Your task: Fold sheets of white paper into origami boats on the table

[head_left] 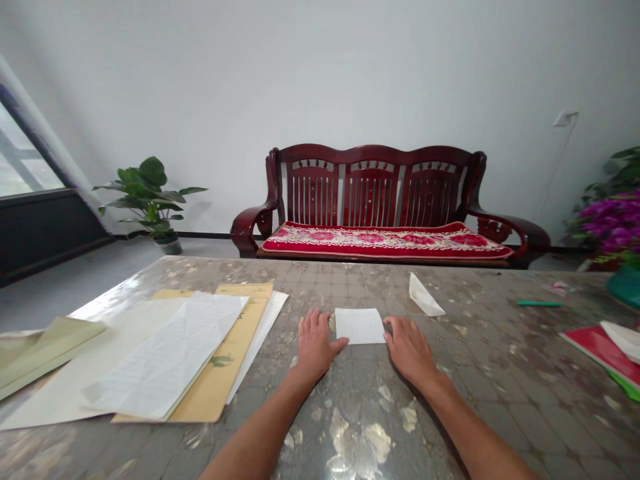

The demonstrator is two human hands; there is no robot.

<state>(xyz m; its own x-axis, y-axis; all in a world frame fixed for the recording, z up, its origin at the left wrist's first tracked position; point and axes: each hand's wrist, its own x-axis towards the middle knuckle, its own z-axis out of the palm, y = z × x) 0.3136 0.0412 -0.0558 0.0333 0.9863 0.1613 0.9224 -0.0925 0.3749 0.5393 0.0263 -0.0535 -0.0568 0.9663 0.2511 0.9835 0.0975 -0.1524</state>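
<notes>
A small sheet of lined white paper (360, 326) lies flat on the patterned table between my hands. My left hand (317, 339) rests at its left side, fingers stretched forward and apart, the thumb at the paper's lower left edge. On the other side, my right hand (407, 343) has its thumb and fingertips at the right edge, with the fingers slightly bent and spread. Whether the right fingertips press on the paper or only touch its edge is hard to see. Beyond my right hand lies a folded white paper piece (425, 296).
At left, creased lined sheets (170, 360) overlap a tan notebook (223, 393); an olive paper (50, 350) lies farther left. Rightward are a green pen (539, 303), a red booklet (600, 348) and purple flowers (613, 220). A wooden bench (370, 193) stands behind the table (480, 400).
</notes>
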